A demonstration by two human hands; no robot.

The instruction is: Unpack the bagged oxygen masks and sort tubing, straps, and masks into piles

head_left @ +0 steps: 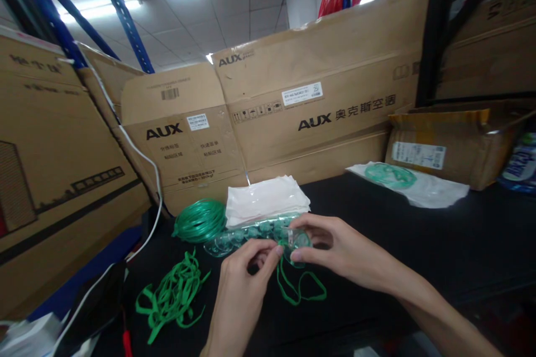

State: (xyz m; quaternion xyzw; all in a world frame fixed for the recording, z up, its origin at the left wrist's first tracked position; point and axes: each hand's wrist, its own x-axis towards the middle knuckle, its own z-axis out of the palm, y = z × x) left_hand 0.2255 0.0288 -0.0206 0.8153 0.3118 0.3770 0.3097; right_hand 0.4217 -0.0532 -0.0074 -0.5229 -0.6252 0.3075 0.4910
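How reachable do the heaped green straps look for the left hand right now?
Probably yes: the heaped green straps lie on the black table beside the left hand, nothing visible between, though it seems busy at the clear plastic piece.

Black tabletop [335,195], green straps [173,293], coiled tubing [201,220]

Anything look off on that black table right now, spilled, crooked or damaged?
I see no spill or obvious damage. The one messy spot is the tangled heap of green straps left of the left hand, unlike the neatly coiled green tubing behind it.
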